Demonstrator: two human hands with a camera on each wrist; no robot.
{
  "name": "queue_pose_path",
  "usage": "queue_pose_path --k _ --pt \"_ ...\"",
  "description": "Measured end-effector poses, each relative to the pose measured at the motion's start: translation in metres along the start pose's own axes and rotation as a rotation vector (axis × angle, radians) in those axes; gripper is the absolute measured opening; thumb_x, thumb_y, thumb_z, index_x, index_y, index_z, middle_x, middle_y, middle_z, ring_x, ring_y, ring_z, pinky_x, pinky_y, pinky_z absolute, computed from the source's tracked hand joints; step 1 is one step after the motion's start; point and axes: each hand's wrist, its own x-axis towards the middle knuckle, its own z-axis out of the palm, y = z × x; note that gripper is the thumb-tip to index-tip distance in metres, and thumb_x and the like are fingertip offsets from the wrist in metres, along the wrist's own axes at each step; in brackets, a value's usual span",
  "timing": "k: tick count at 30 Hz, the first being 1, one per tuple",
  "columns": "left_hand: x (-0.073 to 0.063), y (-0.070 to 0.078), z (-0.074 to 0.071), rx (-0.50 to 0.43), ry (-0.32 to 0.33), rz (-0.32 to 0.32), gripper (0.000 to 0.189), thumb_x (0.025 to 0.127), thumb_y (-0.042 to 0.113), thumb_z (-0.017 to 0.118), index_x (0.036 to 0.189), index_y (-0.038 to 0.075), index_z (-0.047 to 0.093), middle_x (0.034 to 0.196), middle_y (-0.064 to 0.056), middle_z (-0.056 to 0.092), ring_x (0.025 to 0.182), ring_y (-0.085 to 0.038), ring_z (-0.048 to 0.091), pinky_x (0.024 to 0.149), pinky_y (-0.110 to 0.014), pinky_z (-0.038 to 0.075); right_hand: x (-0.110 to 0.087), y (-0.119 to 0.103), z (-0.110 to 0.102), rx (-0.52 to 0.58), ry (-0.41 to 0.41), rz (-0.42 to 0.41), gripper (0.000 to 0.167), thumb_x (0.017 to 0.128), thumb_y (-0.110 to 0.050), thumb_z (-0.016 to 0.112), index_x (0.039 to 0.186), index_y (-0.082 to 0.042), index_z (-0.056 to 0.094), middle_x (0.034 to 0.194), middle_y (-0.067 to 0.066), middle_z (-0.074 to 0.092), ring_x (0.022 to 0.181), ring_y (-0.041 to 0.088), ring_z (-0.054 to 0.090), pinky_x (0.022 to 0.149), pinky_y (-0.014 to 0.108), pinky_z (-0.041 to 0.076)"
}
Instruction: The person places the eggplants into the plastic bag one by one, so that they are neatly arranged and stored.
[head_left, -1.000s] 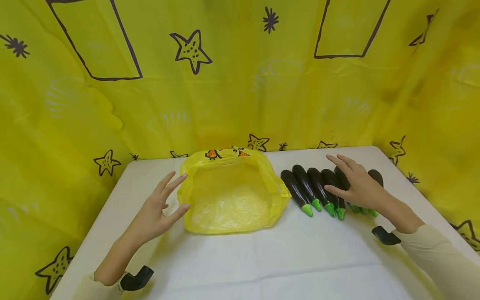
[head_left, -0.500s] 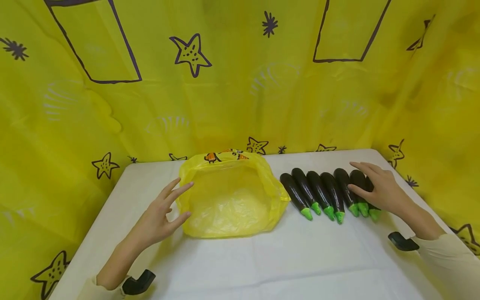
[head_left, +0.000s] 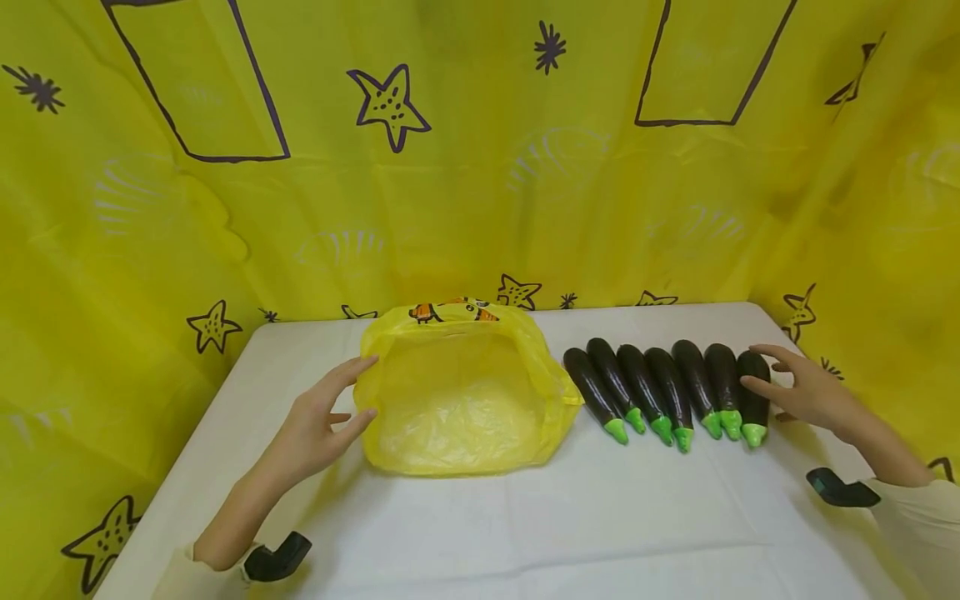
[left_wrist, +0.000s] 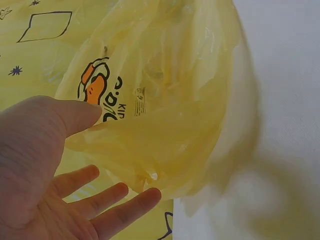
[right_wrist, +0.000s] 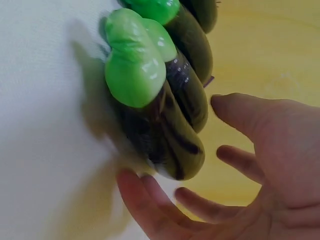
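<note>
A yellow plastic bag [head_left: 465, 408] with a printed duck lies on the white table, its mouth spread toward me. At its left edge is my left hand [head_left: 318, 421], fingers apart and extended; in the left wrist view the fingertips [left_wrist: 150, 196] are close to the bag's film, and I cannot tell if they touch. Several dark eggplants with green stem ends lie in a row right of the bag. My right hand [head_left: 813, 396] reaches around the rightmost eggplant [head_left: 753, 392], thumb and fingers spread on either side; the right wrist view shows a gap between them and it.
A white cloth covers the table [head_left: 450, 533]. Behind and at both sides hangs a yellow curtain [head_left: 465, 192] with dark star drawings. The bag's right corner lies close to the leftmost eggplant [head_left: 595, 392].
My right hand has moved right, from above the row to its rightmost eggplant, uncovering the others. My left hand stays by the bag with little movement.
</note>
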Motion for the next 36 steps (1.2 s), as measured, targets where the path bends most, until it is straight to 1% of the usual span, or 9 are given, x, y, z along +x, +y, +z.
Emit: queue_pose_path --k 4,8,12,15,21,25,30,33,36 --pt "0.002 -0.001 0.000 -0.035 0.029 -0.007 0.074 0.088 -0.007 0.076 0.153 0.010 0.047 0.154 -0.014 0.049 0.122 -0.043 0.057 0.070 -0.038 0.063 -0.004 0.002 -0.002 0.170 -0.080 0.059 0.071 0.106 -0.025 0.060 0.154 0.008 0.019 0.137 0.056 0.027 0.083 0.033 0.072 0.071 0.042 0.063" --pt "0.004 -0.001 0.000 -0.057 0.050 -0.043 0.075 0.087 -0.008 0.075 0.154 0.013 0.047 0.153 -0.013 0.050 0.123 -0.046 0.058 0.072 -0.037 0.063 -0.004 0.006 -0.002 0.238 -0.112 0.073 0.075 0.104 -0.020 0.063 0.154 0.008 0.015 0.136 0.056 0.030 0.082 0.030 0.071 0.072 0.041 0.063" --pt "0.003 -0.001 0.002 -0.054 0.082 -0.055 0.075 0.086 -0.010 0.075 0.152 0.012 0.049 0.151 -0.015 0.053 0.122 -0.046 0.059 0.070 -0.038 0.063 -0.002 0.008 -0.002 0.244 -0.124 0.076 0.078 0.103 -0.018 0.064 0.155 0.007 0.013 0.135 0.056 0.033 0.079 0.029 0.071 0.071 0.040 0.063" --pt "0.002 0.001 0.004 -0.056 0.088 -0.050 0.071 0.086 -0.009 0.075 0.150 0.011 0.052 0.154 -0.017 0.049 0.128 -0.046 0.055 0.072 -0.042 0.063 -0.001 0.009 -0.002 0.234 -0.126 0.069 0.078 0.103 -0.018 0.065 0.156 0.007 0.013 0.134 0.056 0.034 0.078 0.029 0.071 0.070 0.040 0.063" --pt "0.004 0.006 0.005 -0.036 0.025 -0.084 0.057 0.090 -0.002 0.075 0.143 0.013 0.061 0.160 -0.022 0.037 0.131 -0.052 0.050 0.076 -0.052 0.061 0.001 0.009 -0.002 0.233 -0.132 0.072 0.078 0.103 -0.017 0.064 0.156 0.007 0.012 0.134 0.057 0.033 0.076 0.030 0.071 0.069 0.040 0.063" --pt "0.005 0.007 0.005 -0.040 0.014 -0.095 0.053 0.092 -0.006 0.071 0.141 0.010 0.061 0.156 -0.023 0.042 0.134 -0.051 0.048 0.075 -0.045 0.063 0.000 0.008 -0.001 0.234 -0.136 0.076 0.078 0.103 -0.018 0.064 0.156 0.007 0.012 0.134 0.057 0.032 0.077 0.031 0.071 0.070 0.040 0.063" --pt "0.005 0.004 0.005 -0.047 0.037 -0.071 0.055 0.091 -0.010 0.069 0.143 0.006 0.058 0.149 -0.019 0.054 0.139 -0.046 0.044 0.073 -0.037 0.063 0.000 0.008 -0.001 0.245 -0.133 0.077 0.079 0.103 -0.018 0.064 0.156 0.007 0.012 0.134 0.057 0.032 0.077 0.029 0.071 0.070 0.040 0.063" --pt "0.004 0.002 0.005 -0.045 0.062 -0.082 0.057 0.091 -0.010 0.069 0.144 0.007 0.057 0.147 -0.016 0.056 0.137 -0.043 0.049 0.073 -0.035 0.063 0.000 0.010 -0.001 0.259 -0.130 0.082 0.080 0.103 -0.017 0.065 0.156 0.007 0.011 0.136 0.057 0.030 0.079 0.030 0.072 0.071 0.040 0.063" --pt "0.004 0.002 0.004 -0.061 0.077 -0.124 0.059 0.092 -0.009 0.068 0.147 0.010 0.056 0.147 -0.015 0.057 0.130 -0.044 0.055 0.074 -0.037 0.063 -0.001 0.012 -0.001 0.263 -0.128 0.087 0.080 0.102 -0.015 0.065 0.156 0.008 0.011 0.137 0.056 0.028 0.083 0.030 0.072 0.071 0.040 0.063"
